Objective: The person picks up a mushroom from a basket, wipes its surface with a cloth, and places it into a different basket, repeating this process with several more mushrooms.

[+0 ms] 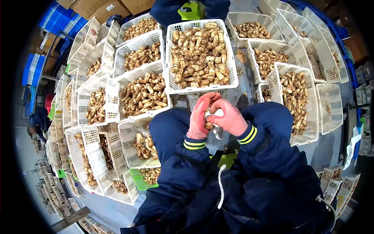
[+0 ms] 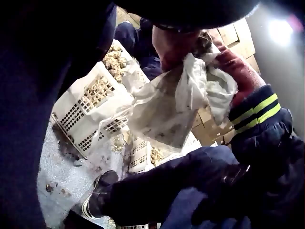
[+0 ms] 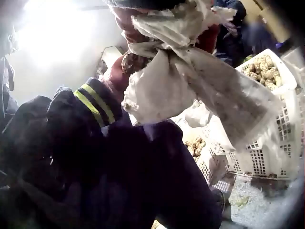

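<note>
Both hands wear pink gloves and meet over the lap in the head view. My left hand (image 1: 198, 116) has its fingers curled round a small brown mushroom (image 1: 209, 125), mostly covered by the gloves. From the other side, my right hand (image 1: 230, 117) pinches a white cloth (image 1: 218, 112) against it. In the left wrist view the cloth (image 2: 162, 112) hangs below the hands in loose, dirt-marked folds. The right wrist view shows a dark part of the mushroom (image 3: 134, 63) beside the bunched cloth (image 3: 157, 88).
Directly ahead stands a white crate (image 1: 235, 74) heaped with brown-and-cream mushrooms (image 1: 200, 54). More mushroom crates line the left (image 1: 169, 102) and right (image 1: 314, 117). Another person's dark-clothed legs (image 1: 167, 11) are behind the front crate. A green crate (image 1: 140, 184) sits low at left.
</note>
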Available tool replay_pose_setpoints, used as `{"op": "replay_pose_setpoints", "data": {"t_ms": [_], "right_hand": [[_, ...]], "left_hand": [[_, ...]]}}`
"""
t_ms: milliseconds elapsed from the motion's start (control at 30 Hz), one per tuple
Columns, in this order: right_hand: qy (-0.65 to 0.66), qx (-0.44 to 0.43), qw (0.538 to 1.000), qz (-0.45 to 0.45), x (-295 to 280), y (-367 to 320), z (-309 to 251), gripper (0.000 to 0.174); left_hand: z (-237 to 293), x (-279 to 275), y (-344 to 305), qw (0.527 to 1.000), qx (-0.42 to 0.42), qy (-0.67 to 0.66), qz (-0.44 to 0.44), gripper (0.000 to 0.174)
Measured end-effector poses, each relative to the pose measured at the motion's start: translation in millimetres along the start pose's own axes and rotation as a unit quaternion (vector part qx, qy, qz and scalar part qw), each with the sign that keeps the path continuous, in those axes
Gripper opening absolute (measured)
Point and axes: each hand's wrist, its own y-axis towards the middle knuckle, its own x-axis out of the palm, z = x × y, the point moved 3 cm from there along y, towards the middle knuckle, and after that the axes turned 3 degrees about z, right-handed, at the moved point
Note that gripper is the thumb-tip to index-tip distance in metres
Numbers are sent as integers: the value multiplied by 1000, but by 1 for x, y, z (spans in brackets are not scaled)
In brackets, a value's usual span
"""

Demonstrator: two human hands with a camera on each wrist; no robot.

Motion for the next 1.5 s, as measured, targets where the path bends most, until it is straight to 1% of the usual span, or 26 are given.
{"op": "replay_pose_setpoints", "data": {"t_ms": [33,67,100,167,233,300,333,367,433,467,500,567,633,700,767,833,867,900,967,1000,1033,1100,1167,1200,1433,1500], "right_hand": [[-33,-81,996,32,0,0,-1,27],[-31,-81,995,46,0,0,2,27],[-29,-81,995,47,1,0,3,27],[-25,-64,993,94,-2,2,6,25],[-3,-90,989,115,-4,2,3,23],[70,-66,984,151,-6,-1,3,22],[118,-68,979,149,-5,0,6,20],[117,-68,980,148,-5,-2,6,20],[-79,-205,963,158,-3,-11,-16,18],[-72,-256,953,143,2,-14,-21,16],[-115,-305,938,119,6,-17,-25,19],[-205,-325,918,98,13,-22,-26,29],[-243,-320,913,74,17,-25,-31,35],[-282,-314,905,50,19,-29,-31,40],[-305,-310,900,38,23,-30,-29,51],[-317,-319,892,52,28,-35,-30,46],[-341,-309,886,50,29,-37,-33,44],[-368,-302,878,50,28,-36,-35,42],[-387,-308,867,63,29,-35,-33,39],[-395,-299,867,56,29,-35,-33,38],[-402,-289,867,50,29,-35,-33,37],[-406,-297,862,54,28,-35,-36,37],[-411,-303,858,62,28,-35,-31,36],[-422,-298,854,63,29,-35,-31,35],[-386,-295,873,40,26,-29,-28,37],[-320,-292,901,31,22,-24,-25,40]], "left_hand": [[-1,0,0,1000,1,7,-5,32],[-4,-1,1,998,-36,-58,10,32],[-6,-2,1,998,-37,-56,9,32],[-6,-3,2,995,24,93,-1,33],[1,6,-1,995,43,85,-21,32],[-3,2,1,990,-40,-136,5,31],[-4,1,2,987,-34,-158,-1,32],[-5,1,2,987,-33,-159,0,32],[-5,-1,2,988,-23,-155,6,36],[-6,-4,3,988,-21,-152,23,37],[-5,-5,3,988,-20,-152,25,37],[-4,-6,1,980,-10,-198,32,37],[-2,-6,2,972,-29,-228,51,35],[0,-3,-3,977,-29,-206,41,33],[-3,-8,-1,966,-49,-254,25,30],[7,4,-8,977,-55,-202,42,29],[5,1,-9,988,-6,-148,-35,30],[12,12,-12,985,-38,-168,27,24],[-2,-3,-6,967,-89,-239,22,20],[-4,-5,-3,970,-83,-228,-18,18],[-2,-1,-5,972,-89,-215,32,20],[-1,0,-8,975,-93,-192,64,23],[-4,-6,-9,976,-73,-206,22,29],[-6,-8,-9,977,-73,-198,33,29],[-9,-19,-3,980,-66,-184,43,29],[-6,-20,0,981,-61,-179,45,28]]}}
